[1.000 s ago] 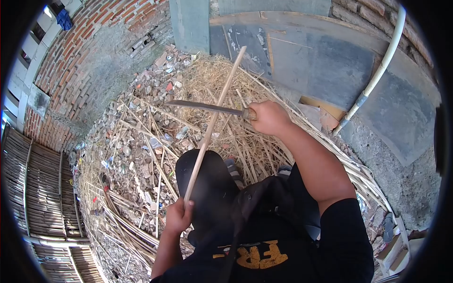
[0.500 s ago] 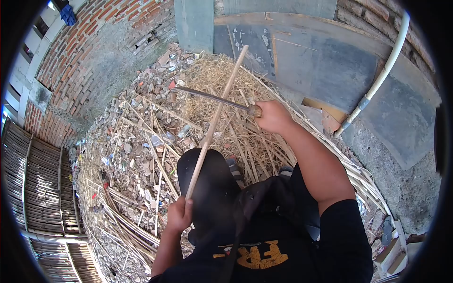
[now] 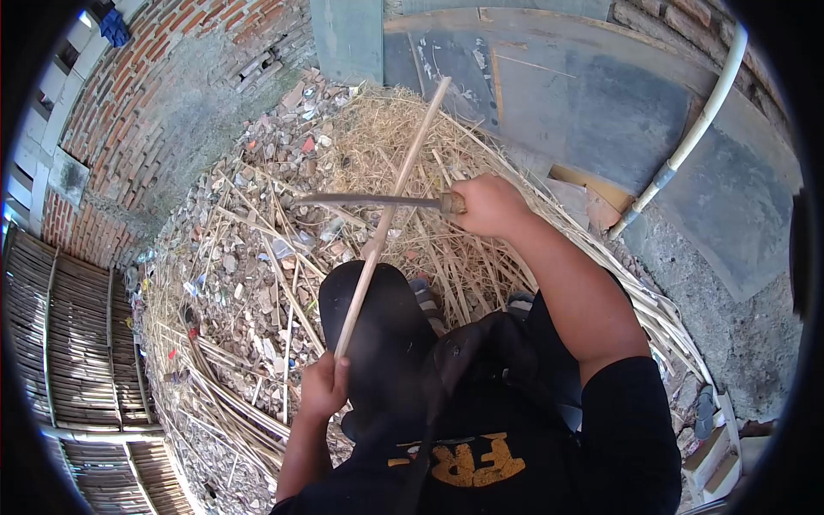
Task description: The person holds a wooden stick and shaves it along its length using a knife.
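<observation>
A long pale bamboo strip (image 3: 415,148) slants up and away from my left hand (image 3: 324,386), which is closed around its lower end. My right hand (image 3: 491,206) grips the short wooden handle of a machete (image 3: 343,199). The dark blade points left and lies across the strip around its middle; whether it cuts into the wood I cannot tell. Below the blade, the strip passes over a black rounded shape (image 3: 365,296), perhaps a knee.
Straw-like shavings (image 3: 369,137) and loose bamboo strips (image 3: 459,266) cover the ground, with rubble (image 3: 249,257) to the left. A brick wall (image 3: 146,129), grey panels (image 3: 584,112), a pale pipe (image 3: 704,120) and a bamboo slat screen (image 3: 77,335) surround the spot.
My right hand has shifted slightly left and the blade has turned from slanting to nearly level, its tip lower. The bamboo strip and left hand are almost where they were.
</observation>
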`<action>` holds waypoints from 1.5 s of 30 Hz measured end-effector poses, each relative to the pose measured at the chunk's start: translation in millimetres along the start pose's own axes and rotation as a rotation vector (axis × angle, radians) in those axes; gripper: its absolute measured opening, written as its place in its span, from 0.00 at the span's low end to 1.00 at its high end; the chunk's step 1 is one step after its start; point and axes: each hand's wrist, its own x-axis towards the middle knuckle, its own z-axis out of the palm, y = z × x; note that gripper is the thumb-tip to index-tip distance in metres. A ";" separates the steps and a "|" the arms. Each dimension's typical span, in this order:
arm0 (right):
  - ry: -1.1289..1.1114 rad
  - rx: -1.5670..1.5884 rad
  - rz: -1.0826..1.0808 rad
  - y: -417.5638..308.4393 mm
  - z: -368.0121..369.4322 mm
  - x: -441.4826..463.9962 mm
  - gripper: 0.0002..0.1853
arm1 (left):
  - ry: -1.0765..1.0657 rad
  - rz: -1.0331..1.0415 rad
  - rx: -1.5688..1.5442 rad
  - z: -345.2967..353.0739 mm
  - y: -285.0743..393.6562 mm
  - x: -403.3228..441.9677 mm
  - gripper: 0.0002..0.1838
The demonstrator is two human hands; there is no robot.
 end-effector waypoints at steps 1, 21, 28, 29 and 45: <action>-0.006 0.015 0.049 5.6 0.6 7.4 0.16 | -0.013 -0.019 0.007 -1.5 2.4 -0.5 0.24; 0.051 0.018 0.062 -4.1 -0.7 7.8 0.12 | 0.052 0.039 0.052 2.7 -0.6 -0.1 0.21; 0.026 -0.065 -0.021 -25.0 -10.3 -13.8 0.12 | 0.027 -0.003 -0.001 3.8 1.7 0.9 0.21; 0.005 -0.090 -0.053 -26.1 -6.6 -13.9 0.12 | 0.022 -0.004 -0.005 3.9 1.0 1.6 0.21; 0.162 0.065 0.132 14.5 -3.5 8.7 0.15 | 0.012 0.000 -0.022 3.2 -10.6 -0.2 0.22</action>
